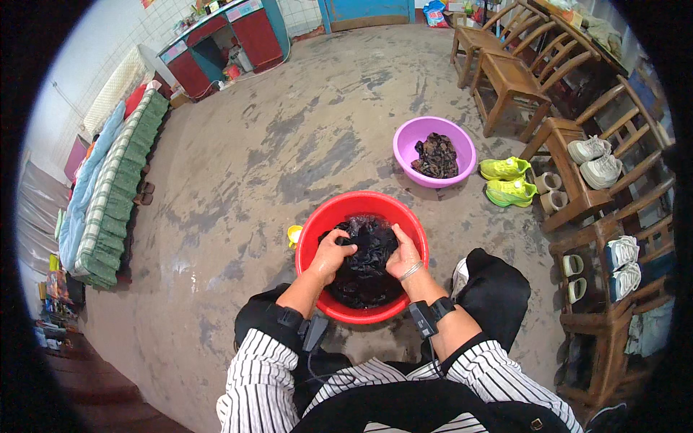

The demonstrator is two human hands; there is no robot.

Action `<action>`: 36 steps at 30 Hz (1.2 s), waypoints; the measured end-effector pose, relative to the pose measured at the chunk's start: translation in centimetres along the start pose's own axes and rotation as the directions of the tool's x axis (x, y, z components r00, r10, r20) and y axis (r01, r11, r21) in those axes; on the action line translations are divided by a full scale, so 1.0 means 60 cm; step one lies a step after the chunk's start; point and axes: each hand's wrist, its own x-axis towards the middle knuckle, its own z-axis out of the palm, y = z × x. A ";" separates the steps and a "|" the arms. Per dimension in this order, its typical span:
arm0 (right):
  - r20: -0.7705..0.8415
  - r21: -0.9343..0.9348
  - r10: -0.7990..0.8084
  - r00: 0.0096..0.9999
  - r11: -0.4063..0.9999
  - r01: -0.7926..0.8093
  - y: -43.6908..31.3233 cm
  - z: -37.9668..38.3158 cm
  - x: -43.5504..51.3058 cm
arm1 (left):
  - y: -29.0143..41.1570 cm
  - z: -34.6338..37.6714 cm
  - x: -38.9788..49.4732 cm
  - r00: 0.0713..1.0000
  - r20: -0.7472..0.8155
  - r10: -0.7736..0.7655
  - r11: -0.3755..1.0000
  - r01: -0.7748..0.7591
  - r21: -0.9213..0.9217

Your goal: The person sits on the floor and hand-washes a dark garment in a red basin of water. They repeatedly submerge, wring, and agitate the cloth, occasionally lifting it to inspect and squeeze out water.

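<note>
A red plastic basin [418, 227] stands on the floor between my knees. In it lies a bunched wet black cloth [368, 260], with a little water and some froth at the far side. My left hand [331, 257] grips the cloth's left part, the thumb pointing inward over it. At the right wall of the basin my right hand [403, 253] holds the cloth's edge, thumb uppermost and the other fingers mostly hidden. A bracelet [411, 270] circles the right wrist. Just left of the basin sits a small yellow cup [294, 235] with something white inside.
Ahead to the right is a purple basin [403, 157] holding dark patterned cloth [436, 156]. Yellow-green sneakers [509, 184] stand beside it. Wooden chairs [511, 73] bearing shoes line the right side. A bed [111, 233] is at the left, a cabinet [259, 40] at the back.
</note>
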 end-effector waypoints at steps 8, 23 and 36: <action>0.009 -0.338 -0.063 0.998 0.939 0.062 0.062 -0.082 0.053 | -0.044 0.107 -0.111 0.640 0.501 0.582 0.279 -0.736 0.617; -0.099 -0.080 -0.016 0.995 0.997 0.008 0.046 0.019 0.016 | -0.037 0.000 0.047 0.994 -0.055 0.096 0.973 -0.105 -0.206; 0.144 0.203 -0.021 0.989 0.979 -0.008 0.097 -0.049 0.031 | -0.028 0.069 -0.051 0.423 0.235 0.875 0.145 -0.693 0.707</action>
